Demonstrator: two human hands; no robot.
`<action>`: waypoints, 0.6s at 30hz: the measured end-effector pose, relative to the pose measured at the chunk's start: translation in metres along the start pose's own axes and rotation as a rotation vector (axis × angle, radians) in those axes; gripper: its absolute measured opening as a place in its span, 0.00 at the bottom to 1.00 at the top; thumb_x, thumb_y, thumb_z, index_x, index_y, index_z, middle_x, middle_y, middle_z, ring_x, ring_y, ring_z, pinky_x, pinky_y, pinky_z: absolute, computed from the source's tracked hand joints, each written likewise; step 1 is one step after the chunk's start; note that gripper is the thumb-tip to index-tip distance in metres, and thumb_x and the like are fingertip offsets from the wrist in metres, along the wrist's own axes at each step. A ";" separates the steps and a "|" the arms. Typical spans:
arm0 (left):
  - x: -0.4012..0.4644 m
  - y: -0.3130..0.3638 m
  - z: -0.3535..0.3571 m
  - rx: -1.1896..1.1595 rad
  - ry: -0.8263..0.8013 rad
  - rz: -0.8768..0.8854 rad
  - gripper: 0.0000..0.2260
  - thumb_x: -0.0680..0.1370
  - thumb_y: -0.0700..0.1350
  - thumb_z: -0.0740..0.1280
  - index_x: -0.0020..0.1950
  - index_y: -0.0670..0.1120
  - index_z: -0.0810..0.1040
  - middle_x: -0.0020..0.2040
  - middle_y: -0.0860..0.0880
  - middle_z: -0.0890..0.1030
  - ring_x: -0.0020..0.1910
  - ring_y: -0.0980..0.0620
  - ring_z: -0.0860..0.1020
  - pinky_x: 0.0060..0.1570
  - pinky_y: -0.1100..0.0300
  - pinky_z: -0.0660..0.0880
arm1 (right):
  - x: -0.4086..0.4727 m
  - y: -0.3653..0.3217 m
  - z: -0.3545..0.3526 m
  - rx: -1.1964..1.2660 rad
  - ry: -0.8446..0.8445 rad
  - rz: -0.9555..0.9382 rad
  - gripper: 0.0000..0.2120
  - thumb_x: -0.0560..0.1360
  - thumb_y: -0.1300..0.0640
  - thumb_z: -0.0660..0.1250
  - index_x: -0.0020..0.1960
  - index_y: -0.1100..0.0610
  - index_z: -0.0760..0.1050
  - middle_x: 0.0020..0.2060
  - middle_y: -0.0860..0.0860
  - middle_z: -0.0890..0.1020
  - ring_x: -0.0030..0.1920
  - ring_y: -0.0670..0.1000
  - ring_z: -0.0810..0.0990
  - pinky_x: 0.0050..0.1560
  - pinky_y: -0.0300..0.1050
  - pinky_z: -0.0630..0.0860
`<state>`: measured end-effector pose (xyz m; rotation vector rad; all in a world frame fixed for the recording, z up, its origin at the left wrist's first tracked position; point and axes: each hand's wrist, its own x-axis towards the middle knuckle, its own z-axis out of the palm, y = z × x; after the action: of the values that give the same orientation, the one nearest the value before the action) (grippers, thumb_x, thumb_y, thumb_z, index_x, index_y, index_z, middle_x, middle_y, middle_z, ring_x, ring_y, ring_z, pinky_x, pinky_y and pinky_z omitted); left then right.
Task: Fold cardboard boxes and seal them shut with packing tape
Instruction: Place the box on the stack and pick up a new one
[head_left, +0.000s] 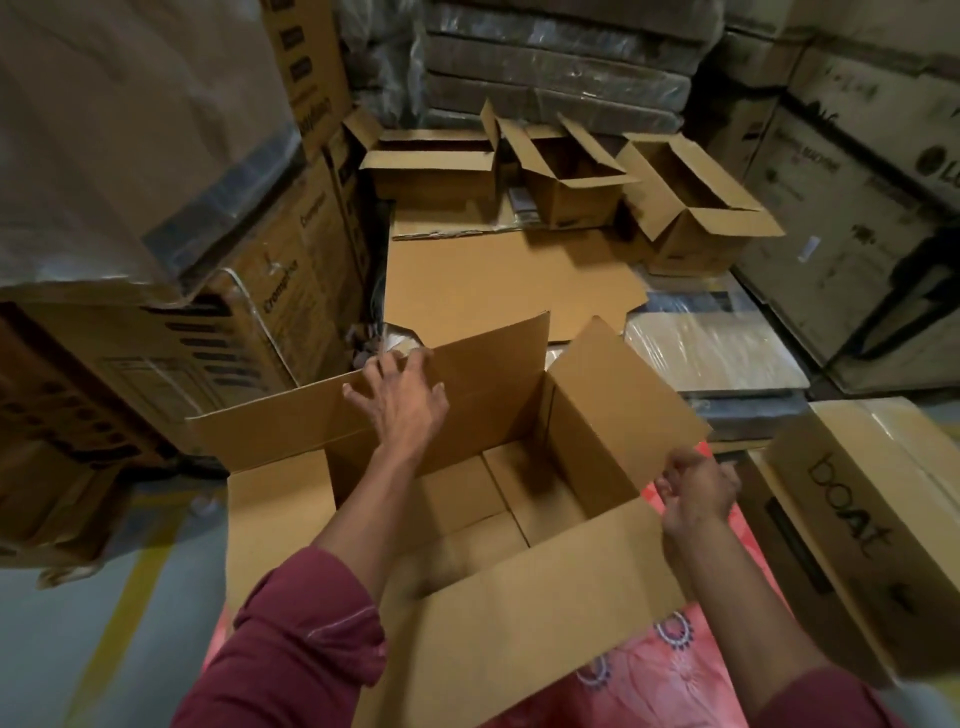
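Box (467, 519): upright on pink cloth (649, 670), top flaps up, bottom flaps folded in
Left hand (400, 400): fingers spread, flat against far flap (467, 374)
Right hand (696, 488): curled, pinching right flap (618, 395) edge
Advice: fold short flaps first; press long flaps level before taping

Open box (524, 613): plain tan-brown cardboard, no print. Sleeves (306, 639): maroon. Cloth (654, 670) under box: pink-red w/ white-blue floral motifs. Side carton (857, 525): tan w/ black "boat" lettering. Floor (62, 654): grey, yellow stripe.
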<state>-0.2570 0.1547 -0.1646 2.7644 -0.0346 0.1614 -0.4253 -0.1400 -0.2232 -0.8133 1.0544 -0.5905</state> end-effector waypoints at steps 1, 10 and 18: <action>0.004 -0.001 -0.001 -0.021 0.013 -0.010 0.23 0.78 0.57 0.72 0.72 0.60 0.72 0.77 0.44 0.67 0.80 0.40 0.58 0.74 0.24 0.51 | -0.005 0.000 0.000 -0.043 -0.072 -0.027 0.31 0.69 0.68 0.66 0.71 0.55 0.71 0.47 0.56 0.82 0.37 0.51 0.79 0.33 0.43 0.73; 0.047 0.006 -0.015 -0.099 -0.110 -0.058 0.23 0.79 0.59 0.71 0.72 0.56 0.73 0.76 0.42 0.68 0.78 0.37 0.59 0.75 0.24 0.48 | -0.044 0.027 0.003 -0.995 -0.553 -0.773 0.20 0.68 0.58 0.76 0.60 0.53 0.84 0.52 0.46 0.82 0.49 0.44 0.81 0.53 0.42 0.80; 0.000 0.014 -0.010 0.004 -0.012 0.009 0.24 0.78 0.58 0.71 0.70 0.51 0.68 0.70 0.44 0.76 0.75 0.38 0.67 0.74 0.23 0.47 | -0.068 0.022 -0.026 -2.066 -1.195 -0.872 0.56 0.61 0.17 0.64 0.82 0.37 0.52 0.81 0.47 0.59 0.81 0.59 0.51 0.77 0.65 0.50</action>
<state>-0.2592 0.1450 -0.1504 2.7692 -0.0497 0.1467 -0.4747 -0.0827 -0.2126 -2.9322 -0.3174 0.6564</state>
